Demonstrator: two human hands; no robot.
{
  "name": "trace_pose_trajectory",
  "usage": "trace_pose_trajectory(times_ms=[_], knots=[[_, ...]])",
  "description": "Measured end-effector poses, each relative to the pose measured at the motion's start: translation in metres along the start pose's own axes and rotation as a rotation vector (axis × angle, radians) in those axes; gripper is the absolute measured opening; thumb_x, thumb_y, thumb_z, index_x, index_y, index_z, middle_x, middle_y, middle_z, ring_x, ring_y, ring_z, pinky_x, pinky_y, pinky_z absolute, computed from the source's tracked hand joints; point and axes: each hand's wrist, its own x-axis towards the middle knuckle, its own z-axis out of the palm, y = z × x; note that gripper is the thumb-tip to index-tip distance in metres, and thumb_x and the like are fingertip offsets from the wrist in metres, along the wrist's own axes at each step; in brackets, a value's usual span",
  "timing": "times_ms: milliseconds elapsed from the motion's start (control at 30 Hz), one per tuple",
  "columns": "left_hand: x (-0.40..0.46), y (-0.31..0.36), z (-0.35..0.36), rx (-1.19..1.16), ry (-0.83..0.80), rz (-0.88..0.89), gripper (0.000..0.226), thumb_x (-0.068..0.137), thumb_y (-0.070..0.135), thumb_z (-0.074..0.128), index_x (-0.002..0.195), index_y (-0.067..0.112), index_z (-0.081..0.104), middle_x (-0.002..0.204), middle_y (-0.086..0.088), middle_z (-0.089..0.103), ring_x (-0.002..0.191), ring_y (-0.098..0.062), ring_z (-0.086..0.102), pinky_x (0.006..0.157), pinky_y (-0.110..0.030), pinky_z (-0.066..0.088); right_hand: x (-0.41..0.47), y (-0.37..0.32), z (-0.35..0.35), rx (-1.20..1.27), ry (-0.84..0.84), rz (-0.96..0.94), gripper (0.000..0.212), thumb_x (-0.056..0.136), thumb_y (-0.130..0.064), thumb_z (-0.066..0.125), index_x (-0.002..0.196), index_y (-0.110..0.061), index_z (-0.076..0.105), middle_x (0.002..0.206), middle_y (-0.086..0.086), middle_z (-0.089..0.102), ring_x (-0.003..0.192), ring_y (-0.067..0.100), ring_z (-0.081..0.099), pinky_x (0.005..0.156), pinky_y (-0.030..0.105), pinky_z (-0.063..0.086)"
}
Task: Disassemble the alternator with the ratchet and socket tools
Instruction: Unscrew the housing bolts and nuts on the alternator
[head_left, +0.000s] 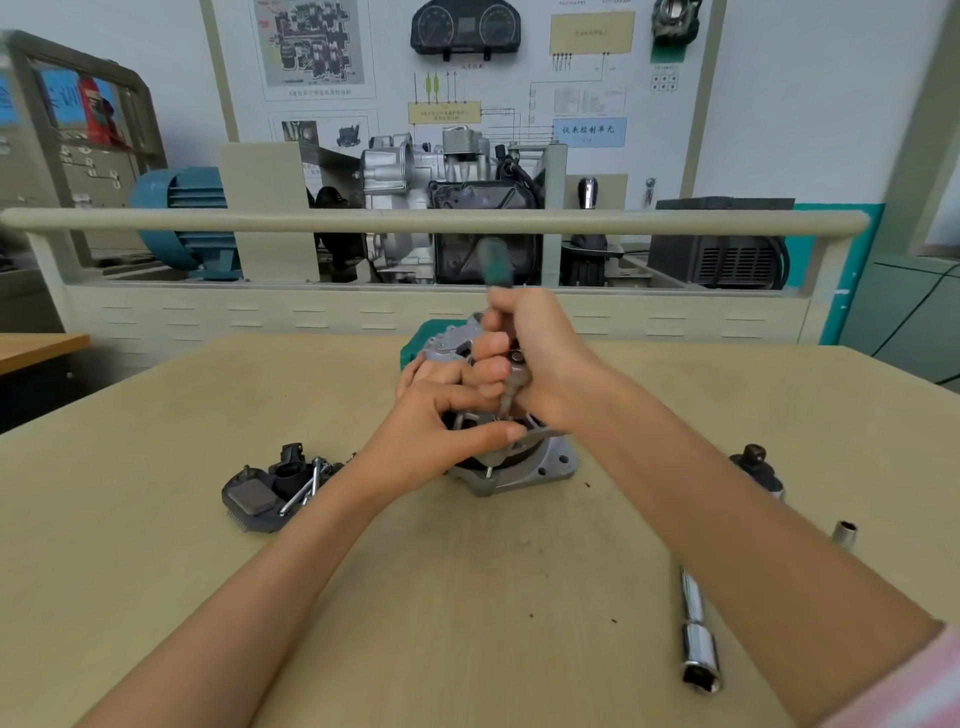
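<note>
Nearest lay a loose socket (700, 660) on the table (156, 545). Right hand (540, 358) gripped the ratchet (511, 364) over the centred alternator (511, 467), which the left hand (436, 431) clasped; loosening seemingly underway, steady turning next.

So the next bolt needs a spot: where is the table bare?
Bare: the near middle of the table, between the forearms, and the far left, beyond the black cover. Crowded: around the alternator, and right, where the extension bar, small socket and black piece lie.
</note>
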Motion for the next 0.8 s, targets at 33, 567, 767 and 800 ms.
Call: trace_pose_trajectory(times_ms=[33,567,767,800], knots=[[-0.001,0.001,-0.001,-0.009,-0.008,-0.004,0.019,0.063,0.044,0.068,0.082,0.045,0.067,0.106,0.030,0.054,0.112,0.029,0.023,0.116,-0.044,0.007,0.002,-0.004,-0.001,-0.105,-0.086,0.037,0.035,0.099,-0.029,0.033,0.065,-0.018,0.034,0.035,-0.007,0.033,0.025,0.009,0.029,0.033,0.012,0.024],[-0.003,0.002,0.006,0.035,0.033,0.051,0.020,0.072,0.018,0.075,0.090,0.025,0.071,0.090,0.019,0.057,0.100,0.015,0.045,0.114,-0.043,0.000,-0.021,0.030,0.003,0.368,0.410,-0.328,0.027,0.104,-0.022,0.026,0.086,-0.012,0.044,0.069,0.004,0.053,0.043,0.010,0.049,0.042,0.019,0.040],[-0.001,0.003,0.004,0.075,0.020,0.029,0.013,0.074,0.020,0.075,0.080,0.030,0.070,0.090,0.020,0.055,0.103,0.015,0.041,0.113,-0.046,0.003,-0.014,0.017,0.005,0.245,0.330,-0.223,0.015,0.097,-0.010,0.026,0.095,-0.011,0.041,0.064,0.003,0.045,0.042,0.014,0.042,0.036,0.016,0.033],[-0.001,0.004,0.004,0.080,0.010,0.019,0.011,0.074,0.023,0.075,0.079,0.032,0.069,0.090,0.022,0.054,0.103,0.012,0.042,0.113,-0.046,0.004,-0.012,0.014,0.005,0.124,0.304,-0.208,0.013,0.098,-0.013,0.028,0.096,-0.010,0.041,0.062,0.003,0.044,0.041,0.014,0.038,0.037,0.016,0.030]])
